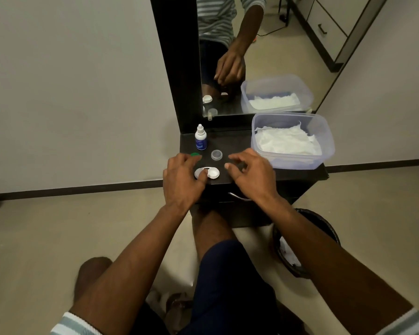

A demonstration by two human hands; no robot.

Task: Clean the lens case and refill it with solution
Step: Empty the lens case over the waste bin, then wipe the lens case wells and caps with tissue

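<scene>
— Lens case (207, 173): where is it for you?

— It lies white and flat on the near edge of the dark shelf (237, 143), right under your left hand (182, 180). Your left thumb presses down on its left cup; the right cup is open to view. Your other left fingers reach out past it, toward the green cap (195, 154) lying just beyond.

— And your right hand?

— Your right hand (250, 174) hovers to the right of the case with its fingers loosely bent. There is something dark under the fingertips, but you cannot tell from here whether they hold anything.

— What else is on the shelf?

— A clear round cap (216, 155) sits between your two hands, just beyond the case. Farther back on the left, the solution bottle (200, 138) stands upright, white with a blue label. On the right stands a clear plastic tub (324, 146) with white tissue (287, 141) inside. A mirror (264, 44) rises behind the shelf. A dark bin (324, 226) stands on the floor to your near right, with white paper in it.
</scene>
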